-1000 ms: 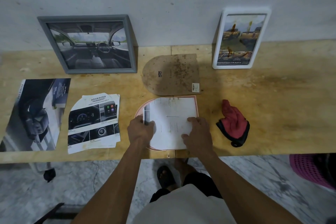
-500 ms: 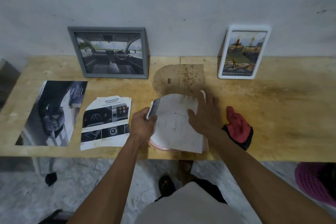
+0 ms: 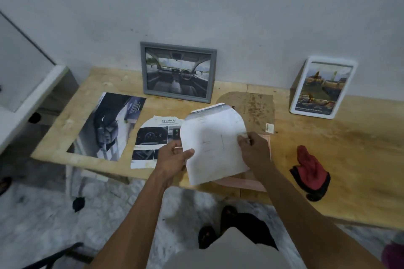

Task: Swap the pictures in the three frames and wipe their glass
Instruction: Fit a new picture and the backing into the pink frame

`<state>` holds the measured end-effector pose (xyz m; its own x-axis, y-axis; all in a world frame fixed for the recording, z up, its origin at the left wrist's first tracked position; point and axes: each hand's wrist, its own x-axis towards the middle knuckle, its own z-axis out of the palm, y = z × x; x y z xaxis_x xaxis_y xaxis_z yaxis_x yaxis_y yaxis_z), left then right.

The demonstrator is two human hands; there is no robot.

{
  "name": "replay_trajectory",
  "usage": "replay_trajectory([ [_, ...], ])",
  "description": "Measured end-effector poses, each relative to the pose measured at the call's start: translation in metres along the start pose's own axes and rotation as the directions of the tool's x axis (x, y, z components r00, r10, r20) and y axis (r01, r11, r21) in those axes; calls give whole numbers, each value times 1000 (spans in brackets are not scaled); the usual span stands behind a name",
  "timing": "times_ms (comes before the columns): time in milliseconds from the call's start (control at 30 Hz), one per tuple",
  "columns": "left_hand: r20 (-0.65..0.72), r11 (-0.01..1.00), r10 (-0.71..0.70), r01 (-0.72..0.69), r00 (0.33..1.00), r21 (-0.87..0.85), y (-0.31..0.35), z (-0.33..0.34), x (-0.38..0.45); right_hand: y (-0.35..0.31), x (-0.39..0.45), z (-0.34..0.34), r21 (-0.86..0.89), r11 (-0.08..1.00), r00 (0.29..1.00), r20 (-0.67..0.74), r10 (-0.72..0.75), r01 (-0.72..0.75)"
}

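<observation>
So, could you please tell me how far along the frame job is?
Partly done, it seems. The pink frame lies open, its backing board set aside. Left hand and right hand lift out its print. Inserting another, wiping with the red cloth, and closing remain.

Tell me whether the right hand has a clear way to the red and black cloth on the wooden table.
Probably yes. The red and black cloth lies alone on bare table just right of the right hand, with nothing between, but that hand pinches the white paper sheet and must release it first.
</observation>
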<state>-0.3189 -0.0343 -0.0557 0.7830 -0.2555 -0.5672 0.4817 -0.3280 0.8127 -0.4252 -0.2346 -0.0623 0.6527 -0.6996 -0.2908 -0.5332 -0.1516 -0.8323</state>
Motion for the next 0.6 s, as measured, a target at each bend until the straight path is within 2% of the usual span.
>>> replay_trajectory([
  [100,-82,1000,-12,11,997,-9,-3,-15,4,-6,0,17,75,995,996,71,55,-60],
  [300,-289,1000,-6,4,957,-8,1,-49,8,-18,11,48,28,990,940,320,120,-136],
  [433,-377,1000,-5,-2,926,-17,-8,-72,15,-21,18,71,-71,996,919,385,85,-62],
  [600,-452,997,-63,39,890,-63,-9,-109,29,-31,21,113,-146,987,896,426,123,-66],
])
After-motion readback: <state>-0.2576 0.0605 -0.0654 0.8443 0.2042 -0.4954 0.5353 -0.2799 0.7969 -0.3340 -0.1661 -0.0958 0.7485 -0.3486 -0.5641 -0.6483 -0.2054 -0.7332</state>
